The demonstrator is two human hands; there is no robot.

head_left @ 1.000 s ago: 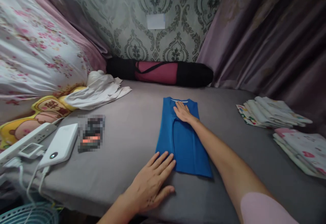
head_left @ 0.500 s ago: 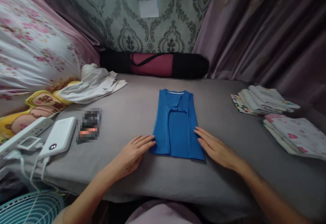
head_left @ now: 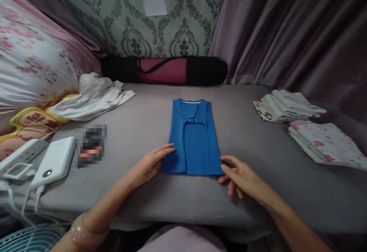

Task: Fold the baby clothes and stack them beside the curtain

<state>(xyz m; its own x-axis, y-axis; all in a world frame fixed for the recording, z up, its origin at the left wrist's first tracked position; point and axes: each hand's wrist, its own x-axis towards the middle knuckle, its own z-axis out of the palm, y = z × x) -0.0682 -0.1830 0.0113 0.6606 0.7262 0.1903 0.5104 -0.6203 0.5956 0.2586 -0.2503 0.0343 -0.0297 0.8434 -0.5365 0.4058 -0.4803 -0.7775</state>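
Observation:
A blue shirt (head_left: 192, 137) lies folded into a long narrow strip on the grey bed sheet (head_left: 143, 118), collar towards the wall. My left hand (head_left: 150, 161) rests flat by the shirt's near left corner, fingertips touching its edge, fingers open. My right hand (head_left: 242, 177) sits at the near right corner with the fingers loosely curled and apart, the fingertips at the hem; nothing is held in it.
Two stacks of folded patterned cloths (head_left: 289, 105) (head_left: 323, 143) lie at the right. A white crumpled garment (head_left: 91, 97) lies at the left. A white power bank (head_left: 53, 162), a power strip (head_left: 20, 154) and a blurred dark object (head_left: 90, 145) sit near left. A black-and-pink rolled mat (head_left: 164, 70) lies along the wall.
My right hand has come back from the shirt's collar to its near right corner. My left hand has shifted to the near left corner. The view has tilted down slightly.

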